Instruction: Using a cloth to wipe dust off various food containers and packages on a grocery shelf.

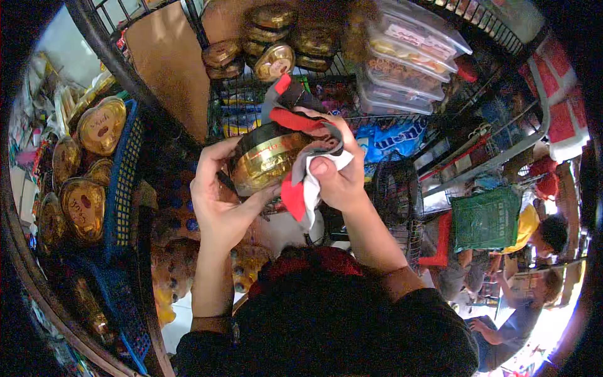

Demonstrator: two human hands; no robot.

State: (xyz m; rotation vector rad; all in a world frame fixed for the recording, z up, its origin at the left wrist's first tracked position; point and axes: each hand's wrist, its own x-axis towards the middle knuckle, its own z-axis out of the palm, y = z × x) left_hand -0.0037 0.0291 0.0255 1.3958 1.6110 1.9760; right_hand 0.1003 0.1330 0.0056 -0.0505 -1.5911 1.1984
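Before my chest, my left hand [219, 193] holds a gold-coloured container [266, 162] with a dark upper part and red lettering, fingers behind it and thumb along its lower edge. My right hand [337, 174] grips a crumpled red, grey and white cloth [294, 195], thumb on top. The cloth lies against the container's right side, and part of it rises above the container. Beyond my hands, similar gold containers [273, 61] stand stacked on a wire rack. The container's far side is hidden.
A blue plastic basket [125, 174] with gold heart-shaped containers [101, 125] stands at left. Clear plastic food boxes [405, 61] are stacked at upper right, above a blue Mentos bag [391, 139]. Wire shelving surrounds my hands. Other people [518, 325] are at far right, near a green bag [485, 219].
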